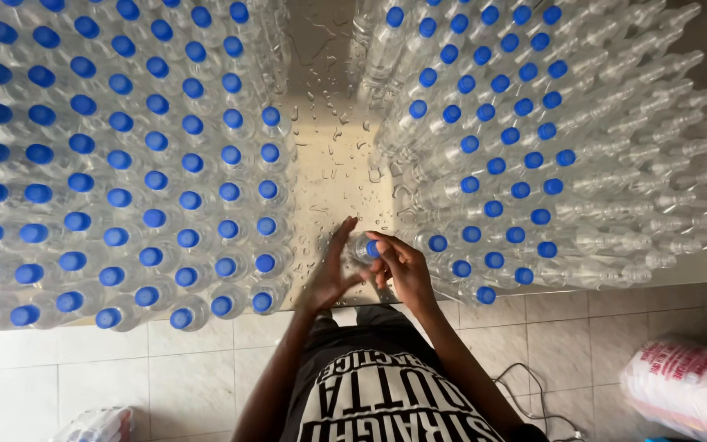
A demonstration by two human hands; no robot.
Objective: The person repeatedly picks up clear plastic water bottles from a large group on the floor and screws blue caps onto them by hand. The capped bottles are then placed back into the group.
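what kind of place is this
Likely a small water-bottling workshop. Rows of clear plastic bottles with blue caps crowd a wet steel table, more uncapped clear bottles wait at the right, and both hands work on one bottle's blue cap above a white tiled floor.
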